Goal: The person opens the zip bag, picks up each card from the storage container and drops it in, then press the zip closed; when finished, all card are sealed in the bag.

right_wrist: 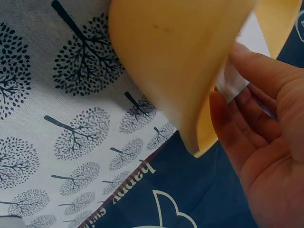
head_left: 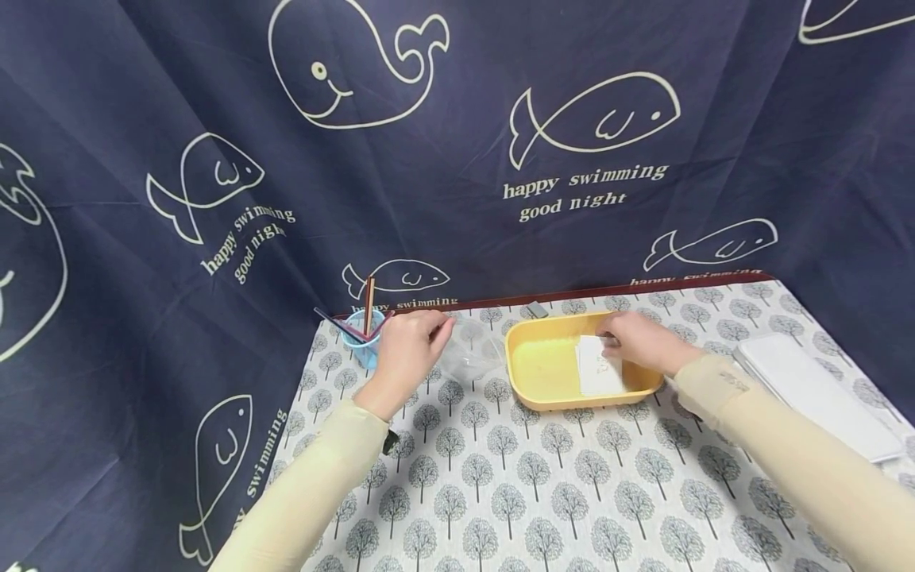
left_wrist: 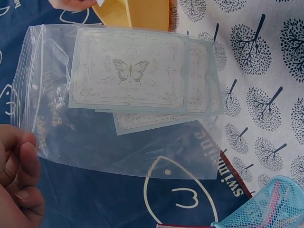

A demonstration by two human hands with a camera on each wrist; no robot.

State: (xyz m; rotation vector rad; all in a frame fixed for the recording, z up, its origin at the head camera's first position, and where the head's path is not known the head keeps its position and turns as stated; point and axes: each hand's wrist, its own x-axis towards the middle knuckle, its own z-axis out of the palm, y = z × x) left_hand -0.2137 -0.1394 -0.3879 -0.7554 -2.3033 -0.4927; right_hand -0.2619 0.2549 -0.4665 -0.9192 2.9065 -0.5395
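My left hand (head_left: 412, 357) pinches one end of a clear zip bag (left_wrist: 118, 152) near its zip edge. Inside the bag lie overlapping pale cards (left_wrist: 130, 90), the front one printed with a butterfly and an ornate border. The bag hangs left of a yellow plastic basket (head_left: 536, 375) on the table. Over the basket's right side, my right hand (head_left: 638, 342) pinches white cards (head_left: 599, 375) between thumb and fingers. In the right wrist view, the basket wall covers part of the cards.
A light blue mesh cup (head_left: 366, 354) with pens and sticks stands at the back left. A flat white case (head_left: 815, 397) lies on the right. Near the back edge sits a small grey block (head_left: 536, 310). Dark blue fabric (head_left: 457, 199) hangs behind the table.
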